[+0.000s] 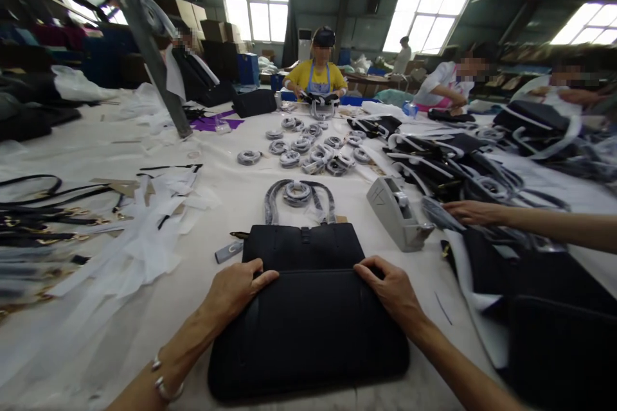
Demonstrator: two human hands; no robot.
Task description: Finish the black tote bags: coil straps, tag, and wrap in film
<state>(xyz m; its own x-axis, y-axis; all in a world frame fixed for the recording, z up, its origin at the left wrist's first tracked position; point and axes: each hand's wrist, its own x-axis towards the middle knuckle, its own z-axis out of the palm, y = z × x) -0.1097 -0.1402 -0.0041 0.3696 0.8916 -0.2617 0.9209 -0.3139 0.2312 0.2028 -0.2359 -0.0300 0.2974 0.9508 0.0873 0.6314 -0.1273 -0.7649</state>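
A black handbag [308, 334] lies flat on the table in front of me, its wrapped handles [330, 202] pointing away. My left hand [241, 286] grips the bag's left edge near the top opening, thumb on the upper face and fingers curled underneath. On the opposite edge, my right hand [388, 286] pinches the bag the same way. Beside the bag's upper left corner lies a small grey tag [228, 252]. A coil of wrapped strap [297, 193] rests inside the loop of the handles.
A grey tape dispenser [398, 215] stands right of the bag. Another person's hand [475, 212] reaches in beside it, near piled black bags [544, 270]. Several wrapped strap coils [315, 157] lie beyond. White paper strips [139, 237] and black straps [53, 215] cover the left side.
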